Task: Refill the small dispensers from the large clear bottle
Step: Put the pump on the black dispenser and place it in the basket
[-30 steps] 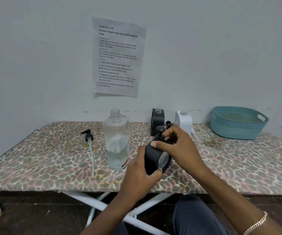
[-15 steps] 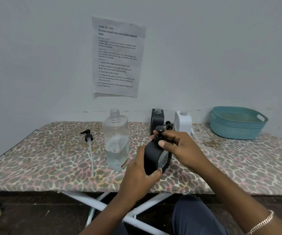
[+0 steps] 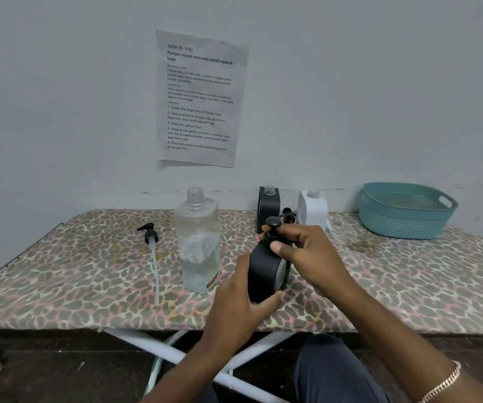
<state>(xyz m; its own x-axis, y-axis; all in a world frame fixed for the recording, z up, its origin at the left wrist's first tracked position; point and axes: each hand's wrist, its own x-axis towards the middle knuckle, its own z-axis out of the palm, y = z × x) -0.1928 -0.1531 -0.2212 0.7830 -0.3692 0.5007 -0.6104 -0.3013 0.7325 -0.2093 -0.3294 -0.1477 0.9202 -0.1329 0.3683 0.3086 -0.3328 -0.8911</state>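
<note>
- Head view: near the front edge of the bench (image 3: pixel 59 280), the left hand (image 3: pixel 234 311) grips the lower body of a black dispenser (image 3: pixel 263 271), with fingers curled round it.
- The right hand (image 3: pixel 311 254) pinches the pump cap (image 3: pixel 272 226) at the dispenser's top, thumb in front.
- The large clear bottle (image 3: pixel 198 245) stands uncapped just beside it, toward the left edge, partly filled.
- A loose pump (image 3: pixel 150 238) lies with its tube nearer the left edge.
- Along the back edge stand a second black dispenser (image 3: pixel 269 205) and a white dispenser (image 3: pixel 311 209), both uncapped.
- A teal basket (image 3: pixel 406 216) sits at the back right corner.
</note>
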